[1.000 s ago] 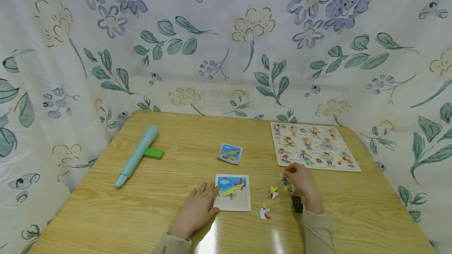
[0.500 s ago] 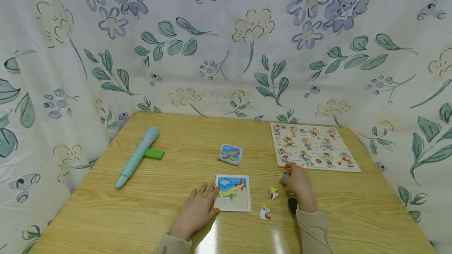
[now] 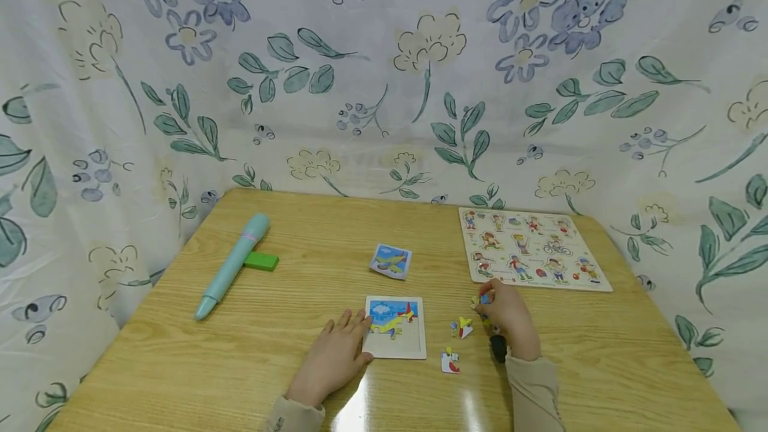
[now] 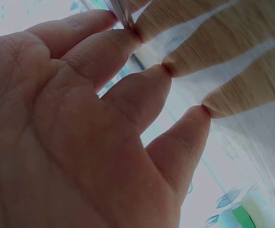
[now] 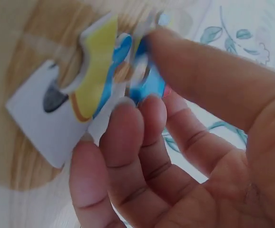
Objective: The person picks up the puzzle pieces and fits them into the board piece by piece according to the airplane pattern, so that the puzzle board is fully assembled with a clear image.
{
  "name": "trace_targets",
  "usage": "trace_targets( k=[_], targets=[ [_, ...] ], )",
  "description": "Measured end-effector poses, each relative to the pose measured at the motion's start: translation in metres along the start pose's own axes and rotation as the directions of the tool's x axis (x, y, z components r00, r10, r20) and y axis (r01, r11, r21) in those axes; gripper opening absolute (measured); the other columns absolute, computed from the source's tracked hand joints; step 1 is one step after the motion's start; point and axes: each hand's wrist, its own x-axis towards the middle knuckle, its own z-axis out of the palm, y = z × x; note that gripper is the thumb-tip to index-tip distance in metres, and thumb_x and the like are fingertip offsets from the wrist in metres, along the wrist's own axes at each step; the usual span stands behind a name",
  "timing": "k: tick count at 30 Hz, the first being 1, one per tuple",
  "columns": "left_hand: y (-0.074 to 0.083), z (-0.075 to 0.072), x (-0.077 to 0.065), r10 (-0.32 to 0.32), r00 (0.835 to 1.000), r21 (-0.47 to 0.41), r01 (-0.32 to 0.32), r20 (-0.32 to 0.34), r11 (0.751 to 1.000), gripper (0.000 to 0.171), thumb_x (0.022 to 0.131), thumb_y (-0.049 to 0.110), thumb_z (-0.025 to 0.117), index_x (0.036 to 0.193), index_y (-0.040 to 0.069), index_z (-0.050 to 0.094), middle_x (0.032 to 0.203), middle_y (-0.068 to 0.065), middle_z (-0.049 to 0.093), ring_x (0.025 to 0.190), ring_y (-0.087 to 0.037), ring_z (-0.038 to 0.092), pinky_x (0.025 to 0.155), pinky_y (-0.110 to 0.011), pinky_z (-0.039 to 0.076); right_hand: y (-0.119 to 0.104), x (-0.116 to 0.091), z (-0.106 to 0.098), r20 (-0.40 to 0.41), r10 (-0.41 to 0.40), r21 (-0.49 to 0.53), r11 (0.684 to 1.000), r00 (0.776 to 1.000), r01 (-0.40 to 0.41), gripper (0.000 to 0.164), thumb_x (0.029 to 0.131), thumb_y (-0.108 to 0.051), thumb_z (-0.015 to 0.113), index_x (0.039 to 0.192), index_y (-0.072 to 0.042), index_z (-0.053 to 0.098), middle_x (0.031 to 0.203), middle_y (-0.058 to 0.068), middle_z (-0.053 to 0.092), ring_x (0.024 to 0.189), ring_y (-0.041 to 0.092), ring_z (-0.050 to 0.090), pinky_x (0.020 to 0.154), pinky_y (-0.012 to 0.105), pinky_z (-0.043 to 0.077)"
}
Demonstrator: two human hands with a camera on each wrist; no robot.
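White floral cloth point(image 3: 384, 105) hangs behind everything, and we've got a wood-grain table point(image 3: 300, 232) in front of it. Far right on top lies a pale board printed with little figures point(image 3: 537, 250), and over on the left there's a teal wand-shaped thing point(image 3: 233, 267). Hands next: the left hand point(image 3: 336, 355) has its fingers a bit spread, tips down, touching the left edge of the puzzle tray point(image 3: 403, 349). The right hand point(image 3: 507, 312) pinches a small bluish puzzle piece point(image 5: 154, 84) between thumb and fingertips, though it's blurry enough that we can't make out its shape. For this bit, we'd let the left hand steady the tray lightly and nip the piece by its edges, print uncovered, so it's easy to see which way the knobs point. Neighbouring bits could snag, so go gently. As for looks, the tray sits flat between the hands, with blue sky and a yellow plane with a red tail across its upper part and bare pale wood below. Just beyond it is a slightly curled picture card point(image 3: 391, 262) with a similar plane. Smallest of all, loose pieces point(image 3: 463, 329) lie right of the tray, and a yellow-and-white piece point(image 5: 37, 109) shows up close beside the right fingertips; we can't tell if it's held.
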Motion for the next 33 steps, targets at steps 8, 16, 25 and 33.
trace_targets(
  k=[8, 16, 25, 33],
  targets=[
    [-0.001, 0.001, 0.001, -0.003, 1.000, -0.003, 0.003, 0.001, 1.000, 0.064, 0.089, 0.032, 0.068, 0.143, 0.005, 0.046, 0.151, -0.015, 0.043, 0.140, -0.042, 0.037, 0.112, -0.065, 0.031, -0.001, -0.001, -0.003, -0.013, -0.024, 0.010, 1.000, 1.000, 0.024, 0.015, 0.095, -0.016, 0.060, 0.093, -0.001, 0.060, 0.082, 0.009, 0.062, 0.069, 0.018, 0.052, 0.057, 0.026, 0.040],
    [0.000, 0.002, 0.000, -0.010, 1.000, -0.011, 0.010, 0.001, 1.000, 0.064, 0.089, 0.032, 0.068, 0.143, 0.005, 0.046, 0.151, -0.014, 0.042, 0.140, -0.041, 0.036, 0.113, -0.064, 0.030, -0.016, 0.000, 0.004, 0.062, -0.088, 0.177, 0.981, 0.994, 0.076, 0.015, 0.095, -0.015, 0.060, 0.096, 0.000, 0.062, 0.082, 0.008, 0.062, 0.069, 0.015, 0.052, 0.057, 0.024, 0.043],
    [-0.001, 0.002, 0.001, -0.018, 1.000, -0.012, 0.018, 0.001, 1.000, 0.064, 0.089, 0.033, 0.068, 0.143, 0.006, 0.047, 0.151, -0.014, 0.043, 0.140, -0.042, 0.037, 0.113, -0.064, 0.030, -0.045, -0.005, 0.022, 0.130, -0.179, 0.196, 0.969, 0.975, 0.152, 0.011, 0.094, -0.014, 0.062, 0.088, -0.005, 0.065, 0.077, 0.003, 0.062, 0.067, 0.013, 0.051, 0.060, 0.023, 0.044],
    [-0.001, 0.001, 0.001, -0.015, 1.000, -0.005, 0.015, -0.009, 1.000, 0.063, 0.087, 0.032, 0.070, 0.141, 0.006, 0.049, 0.147, -0.015, 0.047, 0.139, -0.042, 0.039, 0.112, -0.064, 0.032, -0.061, -0.012, 0.036, 0.216, -0.283, 0.156, 0.955, 0.934, 0.253, 0.018, 0.093, -0.019, 0.063, 0.080, -0.007, 0.063, 0.069, -0.002, 0.053, 0.059, 0.011, 0.040, 0.051, 0.021, 0.033]
  ],
)
